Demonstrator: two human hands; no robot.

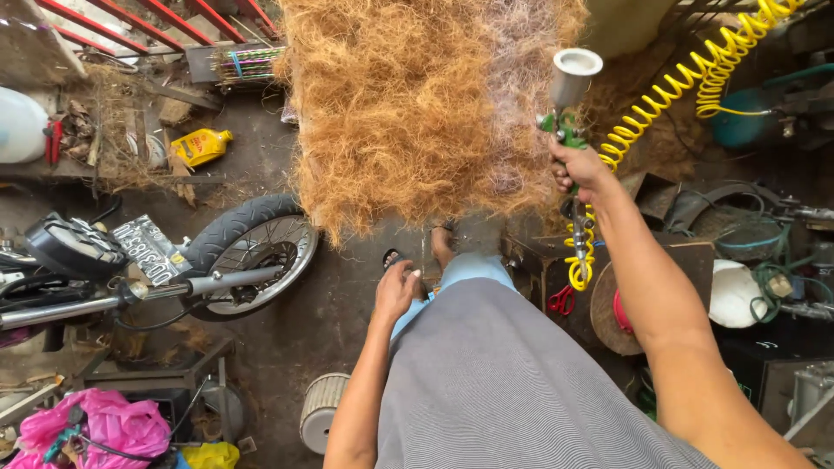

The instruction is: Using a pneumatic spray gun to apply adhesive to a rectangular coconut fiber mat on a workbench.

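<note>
The spray gun (569, 104) is gripped in the right hand (580, 169), fist wrapped tight around the green body, at about 1 o'clock from the torso. The metal cup sits on top, upright, so gravity feed works; the nozzle seems aimed toward 11 o'clock, at the coir fibre mat (408, 104). The nozzle tip itself can't be made out.

The yellow coiled air hose (686, 74) is run from below the grip, looped once near the wrist, then led off to 2 o'clock; the coil probably keeps slack off the floor and out of the spray path.

The mat is hung or propped at 12 o'clock, filling the top centre, the lower edge ragged just above the feet. A paler, greyish band is seen on its right side, nearest the gun — likely coated area, judged by colour only.

The left hand (398, 291) is held empty, fingers loosely curled, resting against the thigh at about 10 o'clock, clear of the gun and the mat.

At 9 o'clock a motorcycle rear wheel (252, 252) is parked well apart from the mat. A yellow bottle (200, 146) lies at 10 o'clock on the floor. Red-handled scissors (561, 300) are seen at 3 o'clock, just below the hose loop.
</note>
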